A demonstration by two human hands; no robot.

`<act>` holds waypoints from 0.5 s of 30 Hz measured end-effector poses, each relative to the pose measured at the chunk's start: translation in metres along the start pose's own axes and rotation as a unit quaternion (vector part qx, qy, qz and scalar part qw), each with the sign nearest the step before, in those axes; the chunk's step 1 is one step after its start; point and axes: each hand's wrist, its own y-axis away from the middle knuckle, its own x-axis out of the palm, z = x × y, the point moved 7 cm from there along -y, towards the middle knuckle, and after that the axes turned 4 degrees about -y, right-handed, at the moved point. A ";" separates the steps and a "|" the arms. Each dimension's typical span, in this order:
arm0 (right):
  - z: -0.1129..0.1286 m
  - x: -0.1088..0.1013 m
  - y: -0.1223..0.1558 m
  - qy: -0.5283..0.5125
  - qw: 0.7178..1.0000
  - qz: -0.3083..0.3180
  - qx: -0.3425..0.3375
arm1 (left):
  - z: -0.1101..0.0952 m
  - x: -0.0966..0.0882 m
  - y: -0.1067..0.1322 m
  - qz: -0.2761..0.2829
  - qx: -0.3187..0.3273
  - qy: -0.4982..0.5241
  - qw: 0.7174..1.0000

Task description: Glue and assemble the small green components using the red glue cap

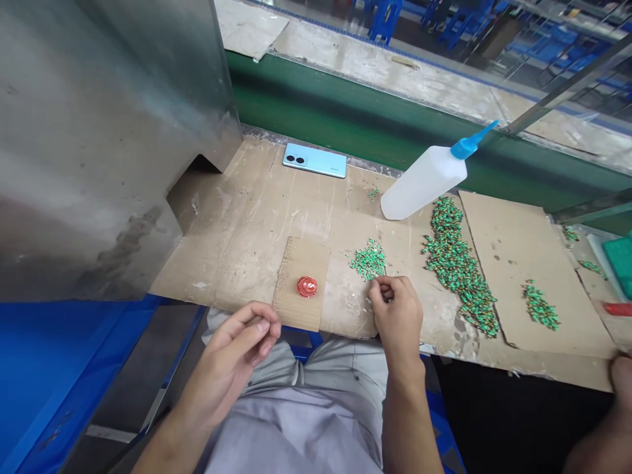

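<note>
My left hand is just off the table's front edge, left of a small cardboard piece. Its fingers are curled with the thumb pressed against them, and anything between them is hidden. On that cardboard sits a round, glossy red blob. My right hand is closed in a pinch at the lower edge of a small heap of tiny green pieces. Whatever its fingertips hold is too small to make out.
A translucent bottle with a blue nozzle stands behind a long pile of green-and-gold pieces. A light blue phone lies at the back. Metal housing rises at left. Another person's hand is at the right edge.
</note>
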 end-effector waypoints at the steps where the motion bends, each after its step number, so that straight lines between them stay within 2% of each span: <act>1: 0.000 0.000 -0.001 0.003 1.000 -0.005 -0.004 | 0.000 0.000 0.000 0.000 0.000 -0.002 1.000; 5: 0.012 -0.011 -0.002 -0.016 0.999 -0.021 -0.045 | 0.000 0.002 0.000 0.002 0.008 -0.033 0.999; 8: 0.042 -0.020 0.011 -0.071 0.992 0.004 -0.107 | 0.002 0.013 -0.001 0.038 0.028 -0.139 0.989; 10: 0.072 -0.022 0.027 -0.128 0.973 0.049 -0.187 | 0.003 0.025 0.000 0.077 0.060 -0.239 0.966; 12: 0.104 -0.021 0.044 -0.187 0.935 0.099 -0.284 | 0.004 0.037 0.003 0.112 0.085 -0.300 0.943; 14: 0.124 -0.018 0.055 -0.217 0.910 0.126 -0.332 | 0.005 0.044 0.007 0.132 0.093 -0.329 0.930; 15: 0.129 -0.016 0.057 -0.219 0.907 0.133 -0.335 | 0.005 0.045 0.009 0.136 0.096 -0.340 0.926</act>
